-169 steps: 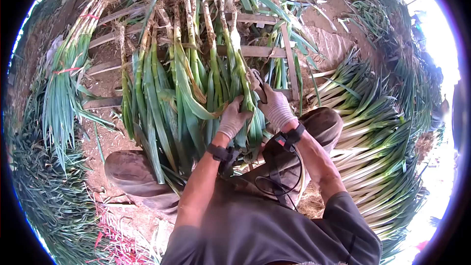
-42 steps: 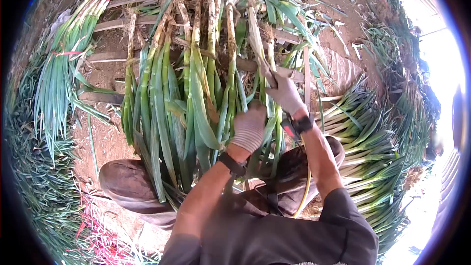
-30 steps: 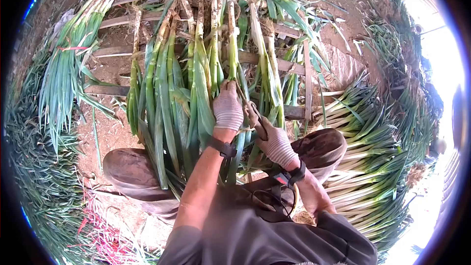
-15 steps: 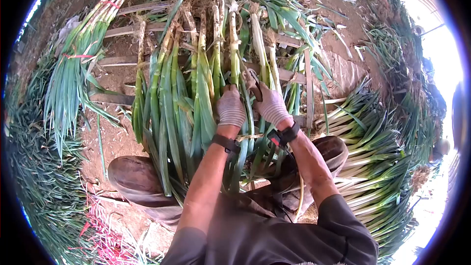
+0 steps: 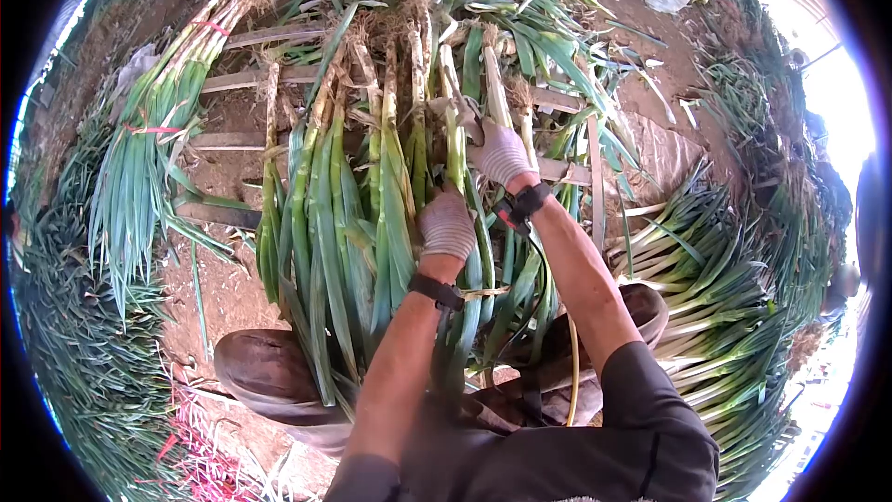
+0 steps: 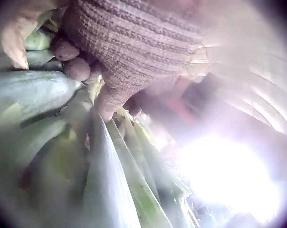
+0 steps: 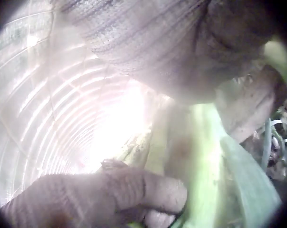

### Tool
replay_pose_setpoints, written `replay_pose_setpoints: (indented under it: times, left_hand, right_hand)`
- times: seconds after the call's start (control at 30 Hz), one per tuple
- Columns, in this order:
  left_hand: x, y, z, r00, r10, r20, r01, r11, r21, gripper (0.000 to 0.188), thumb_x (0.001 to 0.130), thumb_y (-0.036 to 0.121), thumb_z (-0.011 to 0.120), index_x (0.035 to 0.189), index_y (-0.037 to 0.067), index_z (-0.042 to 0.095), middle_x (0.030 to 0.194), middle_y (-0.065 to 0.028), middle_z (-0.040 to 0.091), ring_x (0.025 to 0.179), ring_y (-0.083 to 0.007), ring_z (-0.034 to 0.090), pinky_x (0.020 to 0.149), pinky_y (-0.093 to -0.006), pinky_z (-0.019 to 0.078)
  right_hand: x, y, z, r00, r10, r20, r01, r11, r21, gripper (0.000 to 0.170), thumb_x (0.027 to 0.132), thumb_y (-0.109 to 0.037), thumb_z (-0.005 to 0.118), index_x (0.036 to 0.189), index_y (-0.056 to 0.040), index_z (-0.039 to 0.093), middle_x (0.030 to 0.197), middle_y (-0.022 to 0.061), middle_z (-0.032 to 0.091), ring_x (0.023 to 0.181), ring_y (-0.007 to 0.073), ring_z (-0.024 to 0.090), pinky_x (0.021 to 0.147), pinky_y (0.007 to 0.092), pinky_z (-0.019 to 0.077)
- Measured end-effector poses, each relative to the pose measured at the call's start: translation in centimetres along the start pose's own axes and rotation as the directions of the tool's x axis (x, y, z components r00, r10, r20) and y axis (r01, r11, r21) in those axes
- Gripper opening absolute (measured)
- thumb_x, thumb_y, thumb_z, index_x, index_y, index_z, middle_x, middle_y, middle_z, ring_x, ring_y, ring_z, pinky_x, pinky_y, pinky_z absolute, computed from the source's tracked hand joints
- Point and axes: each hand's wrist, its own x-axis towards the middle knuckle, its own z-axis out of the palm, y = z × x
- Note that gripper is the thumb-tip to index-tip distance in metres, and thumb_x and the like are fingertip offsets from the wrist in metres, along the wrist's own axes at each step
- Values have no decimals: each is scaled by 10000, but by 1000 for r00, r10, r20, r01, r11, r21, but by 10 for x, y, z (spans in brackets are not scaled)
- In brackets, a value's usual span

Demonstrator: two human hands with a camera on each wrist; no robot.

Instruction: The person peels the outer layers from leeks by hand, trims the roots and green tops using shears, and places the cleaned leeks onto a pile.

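My gloved left hand point(image 5: 446, 228) grips a large green onion point(image 5: 454, 153) low on its stalk, where the leaves begin. My gloved right hand point(image 5: 503, 154) holds a grey-brown air blow gun point(image 5: 465, 112), whose front end overlaps the upper stalk. A yellow hose point(image 5: 574, 363) runs down below the right wrist. In the left wrist view, curled fingertips point(image 6: 77, 69) show among thick green leaves point(image 6: 110, 175). The right wrist view has the pale stalk point(image 7: 205, 161) between both hands. Other unpeeled green onions point(image 5: 325, 195) lie side by side to the left, roots away from me.
Wooden slats point(image 5: 251, 141) lie under the onions. At left is a bundle point(image 5: 153, 130) tied with red bands, above a big heap of greens point(image 5: 93, 381). Clean white-stemmed green onions point(image 5: 715, 316) are piled at right. Red ties point(image 5: 200, 446) lie on the ground, and my knees flank the work.
The left hand let go of a whitish-stemmed onion on the right and took the one beside it. Over the last half second the right hand moved up the stalk with the air blow gun.
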Motion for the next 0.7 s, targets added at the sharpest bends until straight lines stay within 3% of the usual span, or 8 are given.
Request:
replay_pose_setpoints:
  times: [0.17,0.27,0.37,0.47,0.53,0.63,0.67,0.7]
  left_hand:
    - [7,5,-8,994,-91,61,90,996,26,527,831,358,742,1177,20,534,1042,-168,684,910,-329,723,747,-454,594]
    - [15,-2,-1,997,-53,62,57,995,-77,488,824,327,740,1150,7,567,1004,-199,702,933,-342,715,806,-441,585]
    - [20,-4,-1,993,-77,90,90,984,-154,519,787,330,768,1140,-5,588,1028,-229,706,964,-356,706,850,-438,574]
    - [22,-7,0,991,-14,137,40,981,-191,446,784,290,777,1121,51,610,1034,-183,719,952,-343,716,816,-440,591]
    - [17,-1,-1,986,-42,162,78,973,-217,502,740,322,819,1113,47,628,1035,-195,719,973,-347,706,859,-434,572]
    - [3,4,1,976,-7,218,67,960,-271,499,707,328,842,1063,47,634,1006,-206,717,971,-351,702,862,-440,558]
    - [-5,5,13,992,66,103,-28,941,-339,490,699,311,847,1047,48,623,981,-196,722,950,-355,704,853,-446,559]
    - [-10,9,24,992,59,110,-23,951,-309,491,704,316,843,1051,50,619,975,-199,721,938,-357,706,848,-448,560]
  right_hand:
    - [43,3,6,1000,-2,-16,2,1000,3,391,912,-373,565,947,2,670,918,281,678,912,472,645,810,541,505]
    - [33,4,-6,999,-33,30,31,998,60,363,876,-349,615,954,3,664,924,280,678,904,469,648,803,528,507]
    - [-9,5,-22,993,-10,113,0,996,91,338,837,-298,663,995,0,640,919,276,678,894,468,648,794,521,509]
    - [-73,17,-29,992,26,124,-45,987,156,348,801,-223,688,1068,-21,595,905,268,676,887,469,646,778,521,515]
    - [-127,17,-48,983,-33,180,7,990,142,349,800,-188,681,1093,-33,574,871,276,658,872,476,637,747,526,507]
    - [-185,23,-69,960,42,278,-95,980,178,403,797,-192,678,1149,-34,565,825,302,618,854,494,610,714,526,486]
    - [-200,30,-71,974,49,220,-90,980,179,475,786,-174,689,1217,-21,562,806,282,628,801,453,650,704,492,507]
    - [-211,41,-71,986,39,163,-79,967,243,515,781,-157,693,1256,-15,554,802,263,636,773,407,664,701,463,517]
